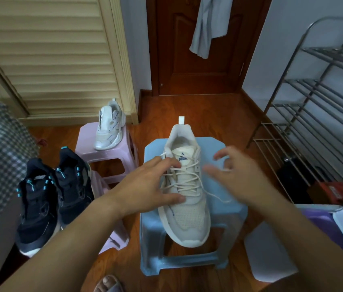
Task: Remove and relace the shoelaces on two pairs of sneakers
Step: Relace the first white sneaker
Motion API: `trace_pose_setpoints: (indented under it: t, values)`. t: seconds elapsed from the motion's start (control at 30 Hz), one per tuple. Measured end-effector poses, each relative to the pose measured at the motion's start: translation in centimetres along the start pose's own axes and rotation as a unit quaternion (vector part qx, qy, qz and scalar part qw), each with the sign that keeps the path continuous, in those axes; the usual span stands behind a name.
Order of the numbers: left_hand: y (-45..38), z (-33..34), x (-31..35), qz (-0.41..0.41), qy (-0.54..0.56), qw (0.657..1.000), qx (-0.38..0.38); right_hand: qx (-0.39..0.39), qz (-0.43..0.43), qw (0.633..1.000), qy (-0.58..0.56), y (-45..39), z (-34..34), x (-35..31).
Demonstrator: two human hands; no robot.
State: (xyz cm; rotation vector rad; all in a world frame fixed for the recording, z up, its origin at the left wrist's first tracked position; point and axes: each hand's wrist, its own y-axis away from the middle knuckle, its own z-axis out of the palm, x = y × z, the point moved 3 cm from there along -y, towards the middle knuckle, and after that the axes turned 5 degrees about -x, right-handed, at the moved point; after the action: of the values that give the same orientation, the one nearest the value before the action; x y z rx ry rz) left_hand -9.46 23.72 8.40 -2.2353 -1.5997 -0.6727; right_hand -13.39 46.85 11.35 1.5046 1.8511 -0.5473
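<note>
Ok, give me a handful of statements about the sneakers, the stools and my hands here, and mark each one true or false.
1. The cream sneaker stands on a blue stool. True.
2. The other white sneaker lies on the floor. False: it stands on the pink stool.
3. The left hand rests on the cream sneaker's laces. True.
4. The black sneakers have red accents. False: their accents are light blue.
5. The right hand grips the shoe's heel. False: it is beside the shoe, its fingers by a loose lace; blur hides whether it pinches it.
</note>
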Motion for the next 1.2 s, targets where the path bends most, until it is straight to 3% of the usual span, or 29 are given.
trace_pose_setpoints:
  t: [0.03,0.07,0.2,0.37,0.43,0.53,0.7,0.8,0.9,1.2]
  values:
    - [0.0,0.1,0.0,-0.002,0.0,1.0,0.004,-0.032,-0.016,0.995,0.098,0.2,1.6,-0.2]
    - [0.0,0.3,0.0,-0.005,-0.001,1.0,0.008,-0.057,-0.022,0.99,0.128,0.5,2.8,-0.5]
    - [0.0,0.4,-0.1,-0.011,-0.014,1.0,0.013,-0.075,-0.051,0.981,0.174,0.1,2.4,0.1]
    - [0.0,0.2,-0.1,-0.007,-0.038,0.999,0.013,0.052,0.117,0.979,0.157,-0.7,-6.0,5.0]
    - [0.1,0.2,-0.1,-0.005,-0.047,0.999,0.009,0.015,0.164,0.978,0.129,-0.7,-7.0,6.4]
    - [0.2,0.1,-0.1,0.004,-0.048,0.999,0.017,-0.048,0.164,0.984,0.046,-0.4,-5.5,6.1]
    - [-0.1,0.6,1.8,0.055,-0.111,0.986,0.112,0.008,0.123,0.992,-0.039,-1.1,-4.2,4.8]
    - [-0.4,1.9,3.4,0.068,-0.176,0.97,0.154,-0.081,0.123,0.965,-0.219,-1.3,-2.5,3.8]
    - [-0.2,2.5,3.6,0.063,-0.183,0.965,0.174,-0.123,0.099,0.955,-0.25,-1.0,-1.8,2.6]
    - [-0.5,3.0,5.0,-0.005,-0.188,0.951,0.244,0.044,0.04,0.963,-0.264,-1.7,1.6,1.3]
